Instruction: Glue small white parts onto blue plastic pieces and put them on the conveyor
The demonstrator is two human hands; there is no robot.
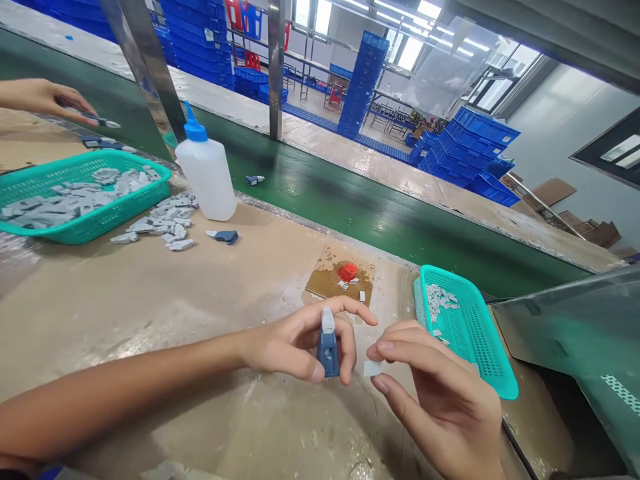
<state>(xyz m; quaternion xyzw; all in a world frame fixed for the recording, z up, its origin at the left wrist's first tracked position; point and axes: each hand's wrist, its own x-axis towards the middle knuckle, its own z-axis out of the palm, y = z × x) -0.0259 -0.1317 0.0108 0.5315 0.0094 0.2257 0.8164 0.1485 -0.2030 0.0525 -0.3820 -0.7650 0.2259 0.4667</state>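
Observation:
My left hand (295, 340) grips a dark blue plastic part (329, 357) with a light grey tip pointing up; the part has a small opening in its face. Just to the right, my right hand (440, 393) pinches a small pale grey plastic piece (372, 368) between thumb and fingers. A short gap separates the piece from the blue part. Beyond my hands, a red cap (347, 271) sits on a wet brown cardboard square (325, 283), with a few small pale pieces around it.
A green basket (467, 333) of small pale pieces stands right, another green basket (90, 230) of grey parts left. Loose grey parts (170, 220), a blue-tipped bottle (207, 173) and a blue-grey part (227, 237) lie nearby. A green conveyor (320, 207) runs behind; another person's hand (50, 100) holds a part.

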